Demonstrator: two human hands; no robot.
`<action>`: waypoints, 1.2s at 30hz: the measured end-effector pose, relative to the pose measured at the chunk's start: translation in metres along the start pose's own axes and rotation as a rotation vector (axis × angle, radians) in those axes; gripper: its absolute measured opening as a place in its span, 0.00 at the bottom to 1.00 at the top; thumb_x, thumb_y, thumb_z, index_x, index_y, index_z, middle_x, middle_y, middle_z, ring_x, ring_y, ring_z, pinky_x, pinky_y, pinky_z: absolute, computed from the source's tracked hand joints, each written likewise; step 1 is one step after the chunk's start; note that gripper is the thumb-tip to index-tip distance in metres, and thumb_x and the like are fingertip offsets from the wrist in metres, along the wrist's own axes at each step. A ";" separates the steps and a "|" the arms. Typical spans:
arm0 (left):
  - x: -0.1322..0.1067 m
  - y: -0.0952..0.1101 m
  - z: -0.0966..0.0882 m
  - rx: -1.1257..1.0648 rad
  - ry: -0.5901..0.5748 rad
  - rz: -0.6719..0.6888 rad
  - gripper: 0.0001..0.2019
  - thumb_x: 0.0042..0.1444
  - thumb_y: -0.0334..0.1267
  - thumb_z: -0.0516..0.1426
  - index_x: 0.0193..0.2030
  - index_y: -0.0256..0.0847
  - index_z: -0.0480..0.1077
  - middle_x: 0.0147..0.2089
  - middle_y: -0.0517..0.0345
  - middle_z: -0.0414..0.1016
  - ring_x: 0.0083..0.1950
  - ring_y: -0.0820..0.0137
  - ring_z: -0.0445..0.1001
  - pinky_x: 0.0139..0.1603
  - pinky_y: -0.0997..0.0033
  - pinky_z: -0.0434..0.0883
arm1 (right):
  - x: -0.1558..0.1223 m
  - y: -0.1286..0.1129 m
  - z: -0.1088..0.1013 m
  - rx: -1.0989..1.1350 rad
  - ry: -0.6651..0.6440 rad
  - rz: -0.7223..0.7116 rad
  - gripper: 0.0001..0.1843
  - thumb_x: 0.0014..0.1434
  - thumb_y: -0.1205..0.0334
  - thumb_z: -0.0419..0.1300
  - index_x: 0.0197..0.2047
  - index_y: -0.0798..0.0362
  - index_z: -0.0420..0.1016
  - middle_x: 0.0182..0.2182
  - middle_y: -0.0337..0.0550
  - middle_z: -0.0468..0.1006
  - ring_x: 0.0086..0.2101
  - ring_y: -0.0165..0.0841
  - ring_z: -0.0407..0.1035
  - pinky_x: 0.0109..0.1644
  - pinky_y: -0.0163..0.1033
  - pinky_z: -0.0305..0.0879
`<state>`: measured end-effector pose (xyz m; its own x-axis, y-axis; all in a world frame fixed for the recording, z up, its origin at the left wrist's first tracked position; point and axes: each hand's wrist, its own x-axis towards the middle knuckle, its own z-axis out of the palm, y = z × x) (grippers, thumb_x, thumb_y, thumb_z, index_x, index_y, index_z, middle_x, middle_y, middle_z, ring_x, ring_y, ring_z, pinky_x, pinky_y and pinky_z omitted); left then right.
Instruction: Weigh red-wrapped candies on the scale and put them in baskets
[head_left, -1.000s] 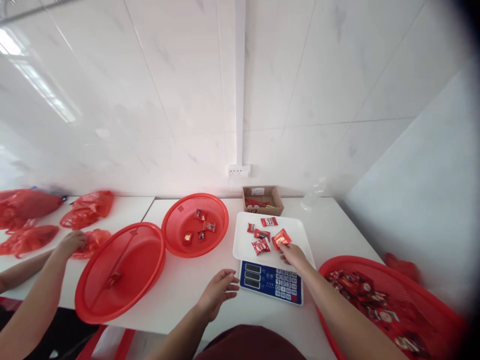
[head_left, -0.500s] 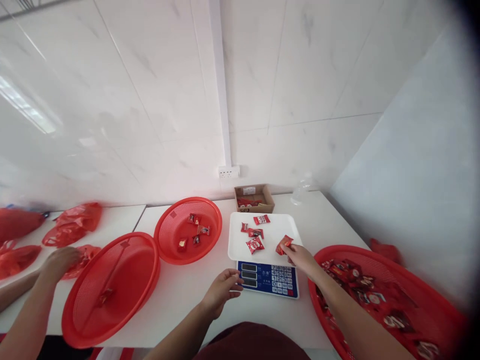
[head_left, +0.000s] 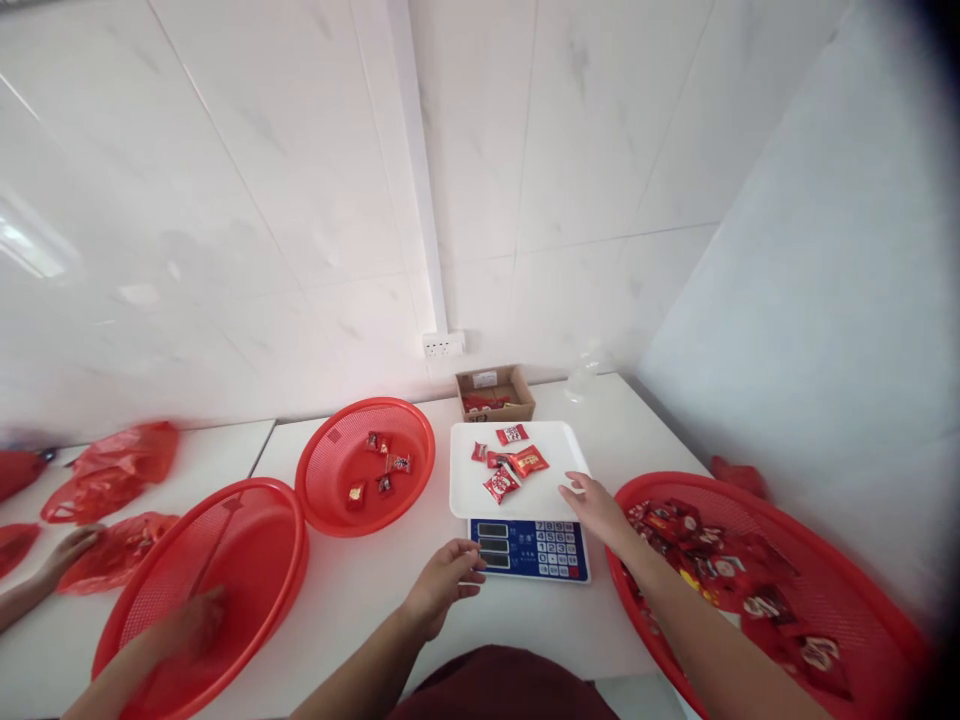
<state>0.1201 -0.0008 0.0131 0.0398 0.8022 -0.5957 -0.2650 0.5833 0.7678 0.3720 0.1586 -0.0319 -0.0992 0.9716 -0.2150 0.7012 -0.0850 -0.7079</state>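
Note:
A digital scale with a blue keypad [head_left: 531, 548] carries a white tray [head_left: 469, 492] holding several red wrapped sweets [head_left: 510, 463]. My right hand [head_left: 596, 507] rests at the tray's front right corner, fingers loosely spread and empty. My left hand [head_left: 442, 583] lies on the table at the scale's left front corner, its fingers loosely curled with nothing in them. To my right, a big red basket [head_left: 840, 590] is full of red sweet packets.
A smaller red basket [head_left: 330, 455] with a few sweets and a large red basket [head_left: 262, 530] stand left of the scale. A cardboard box [head_left: 493, 392] sits by the wall. Another person's hands [head_left: 187, 622] work at the left, near red plastic bags [head_left: 112, 470].
My right hand has let go of a red packet, which now lies among the sweets on the tray. The other person's hand has moved into the large left basket. The view has shifted right.

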 end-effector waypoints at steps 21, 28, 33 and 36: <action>-0.014 -0.009 -0.018 -0.146 0.271 0.032 0.24 0.42 0.52 0.64 0.42 0.40 0.69 0.40 0.54 0.72 0.39 0.70 0.71 0.44 0.68 0.65 | 0.047 -0.057 0.038 -0.442 -0.200 -0.547 0.36 0.52 0.38 0.54 0.62 0.43 0.61 0.68 0.50 0.48 0.66 0.51 0.38 0.63 0.65 0.37; -0.017 -0.013 -0.019 -0.184 0.338 0.044 0.24 0.43 0.53 0.64 0.43 0.41 0.69 0.41 0.54 0.72 0.39 0.70 0.71 0.44 0.68 0.66 | 0.071 -0.078 0.063 -0.663 -0.253 -0.598 0.40 0.52 0.33 0.51 0.65 0.39 0.55 0.68 0.48 0.46 0.66 0.57 0.32 0.60 0.73 0.27; -0.021 -0.018 -0.021 -0.209 0.378 0.033 0.24 0.42 0.53 0.64 0.44 0.41 0.69 0.41 0.54 0.72 0.39 0.70 0.71 0.43 0.68 0.66 | 0.073 -0.066 0.057 -0.619 -0.229 -0.561 0.33 0.57 0.38 0.48 0.62 0.41 0.62 0.65 0.49 0.57 0.64 0.55 0.41 0.60 0.66 0.43; -0.021 -0.020 -0.019 -0.215 0.377 0.022 0.25 0.42 0.53 0.64 0.43 0.41 0.69 0.41 0.54 0.72 0.39 0.70 0.71 0.43 0.68 0.66 | 0.068 -0.061 0.058 -0.595 -0.135 -0.586 0.30 0.59 0.41 0.47 0.60 0.42 0.65 0.62 0.49 0.63 0.63 0.53 0.47 0.60 0.65 0.44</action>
<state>0.1059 -0.0314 0.0060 -0.3117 0.6883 -0.6551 -0.4585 0.4949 0.7381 0.2812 0.2168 -0.0425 -0.6194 0.7845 -0.0291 0.7613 0.5912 -0.2662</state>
